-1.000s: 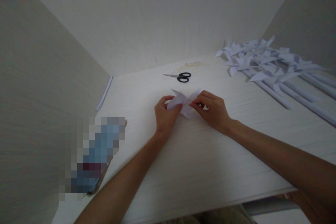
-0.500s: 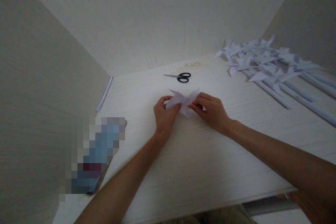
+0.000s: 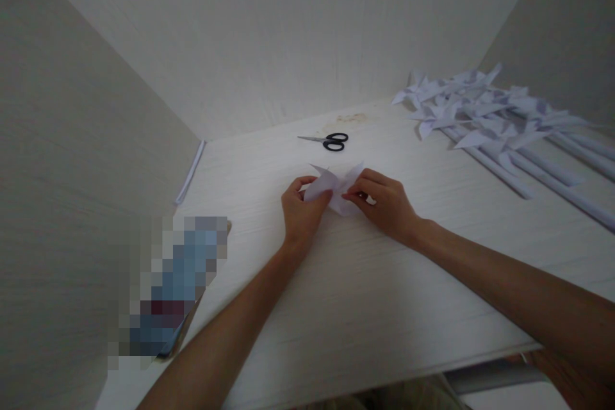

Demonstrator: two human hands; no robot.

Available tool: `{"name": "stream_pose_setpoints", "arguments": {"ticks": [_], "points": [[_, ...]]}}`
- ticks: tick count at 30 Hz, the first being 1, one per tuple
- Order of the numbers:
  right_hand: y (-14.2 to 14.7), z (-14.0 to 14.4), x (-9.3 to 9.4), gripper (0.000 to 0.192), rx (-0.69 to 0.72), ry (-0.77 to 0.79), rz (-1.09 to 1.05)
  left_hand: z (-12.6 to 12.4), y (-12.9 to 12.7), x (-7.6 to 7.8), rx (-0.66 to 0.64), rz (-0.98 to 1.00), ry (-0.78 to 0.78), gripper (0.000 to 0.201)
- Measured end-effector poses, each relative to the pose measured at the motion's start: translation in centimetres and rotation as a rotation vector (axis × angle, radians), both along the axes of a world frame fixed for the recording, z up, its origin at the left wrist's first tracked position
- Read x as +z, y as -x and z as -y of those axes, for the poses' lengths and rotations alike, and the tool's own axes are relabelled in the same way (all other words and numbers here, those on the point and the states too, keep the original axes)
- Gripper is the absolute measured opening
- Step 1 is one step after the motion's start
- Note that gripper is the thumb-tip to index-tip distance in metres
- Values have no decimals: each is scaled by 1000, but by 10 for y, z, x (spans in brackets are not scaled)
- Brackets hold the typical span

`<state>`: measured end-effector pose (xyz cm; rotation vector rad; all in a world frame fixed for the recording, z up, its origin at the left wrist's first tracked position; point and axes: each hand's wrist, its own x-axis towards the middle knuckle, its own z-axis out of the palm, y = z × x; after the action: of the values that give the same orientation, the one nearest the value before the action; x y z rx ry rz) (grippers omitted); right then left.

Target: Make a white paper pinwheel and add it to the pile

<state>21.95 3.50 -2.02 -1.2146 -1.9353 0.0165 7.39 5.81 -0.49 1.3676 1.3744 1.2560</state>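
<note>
A white paper pinwheel point(image 3: 319, 185) is held between my two hands above the middle of the table, its pointed blades curling upward. My left hand point(image 3: 303, 211) grips its left side, thumb on the front near the centre and fingers behind. On the right, my right hand point(image 3: 384, 202) is closed, with thumb and forefinger pinched at the paper close to the centre. Whether something small is also in that pinch cannot be made out. Just beyond the hands lie scissors point(image 3: 335, 141) with black handles, their blades pointing left.
Several finished white paper pinwheels point(image 3: 480, 134) on rolled paper sticks point(image 3: 567, 195) lie piled at the right. A thin white paper roll point(image 3: 190, 173) rests along the left wall. A blurred-out phone-like object point(image 3: 180, 288) lies left of my left forearm. Walls enclose the table point(image 3: 336, 307).
Both hands keep nearly the same hold on the pinwheel. Only a very slight shift of the whole view shows.
</note>
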Motion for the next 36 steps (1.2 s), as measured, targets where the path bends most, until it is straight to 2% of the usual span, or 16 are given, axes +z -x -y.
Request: {"name": "stream_pose_setpoints", "arguments": {"ticks": [5, 17, 36], "points": [[2, 1, 0, 14, 41, -29, -15, -1, 1, -2, -21, 8, 2, 30], [4, 2, 1, 13, 0, -29, -70, 2, 1, -1, -53, -26, -26, 34], [6, 5, 1, 16, 38, -62, -31, 3, 0, 0, 24, -82, -76, 34]]}}
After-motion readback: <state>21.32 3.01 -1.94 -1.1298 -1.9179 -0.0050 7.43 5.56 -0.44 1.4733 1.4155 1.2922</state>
